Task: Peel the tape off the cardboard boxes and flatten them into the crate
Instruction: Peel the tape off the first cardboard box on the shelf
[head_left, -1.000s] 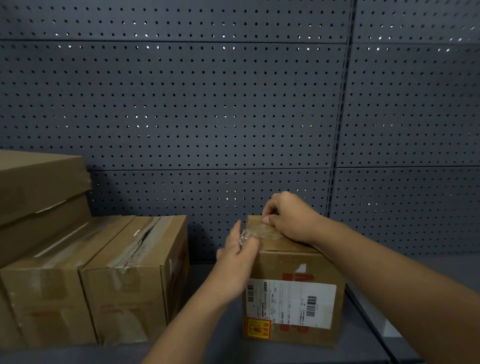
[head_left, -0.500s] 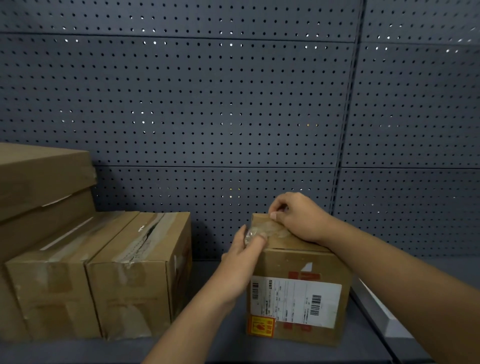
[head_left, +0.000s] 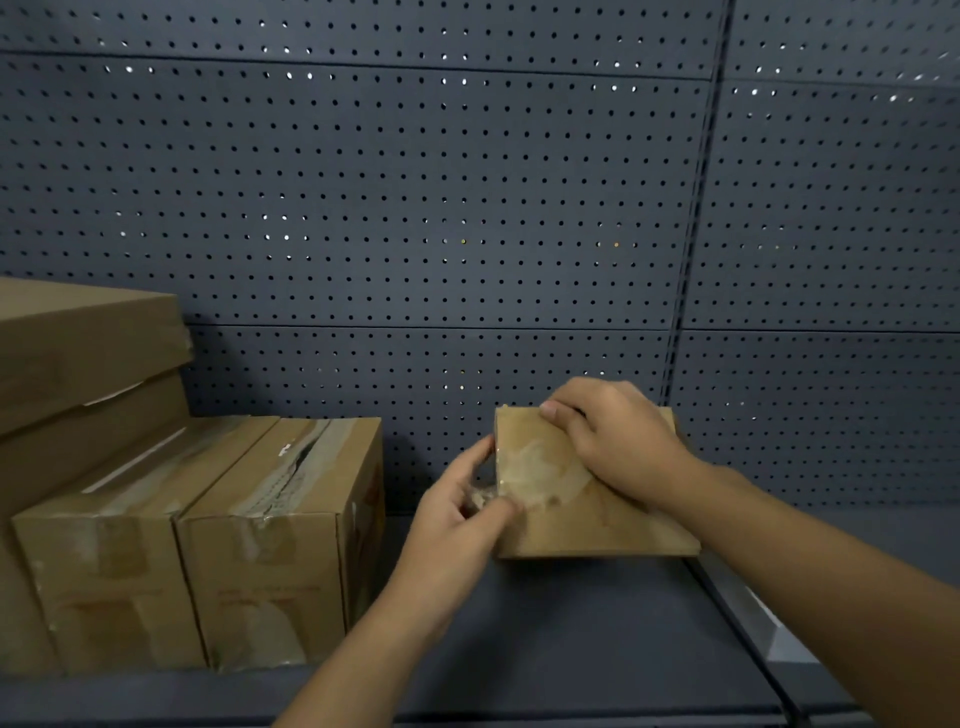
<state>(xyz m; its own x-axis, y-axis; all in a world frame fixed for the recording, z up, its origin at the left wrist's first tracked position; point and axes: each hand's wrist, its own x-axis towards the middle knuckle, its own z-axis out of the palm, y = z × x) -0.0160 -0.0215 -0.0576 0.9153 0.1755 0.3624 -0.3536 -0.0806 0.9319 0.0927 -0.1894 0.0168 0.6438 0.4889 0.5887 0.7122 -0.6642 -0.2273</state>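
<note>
My left hand (head_left: 457, 525) pinches a crumpled end of clear tape (head_left: 540, 478) at the left edge of the small cardboard box (head_left: 597, 525), which is tipped toward me near the right end of the dark shelf (head_left: 571, 639). My right hand (head_left: 618, 436) grips the box's far top edge, fingers curled over it. Further left stand taped boxes (head_left: 270, 545), side by side. Behind everything rises the pegboard wall (head_left: 415, 208).
</note>
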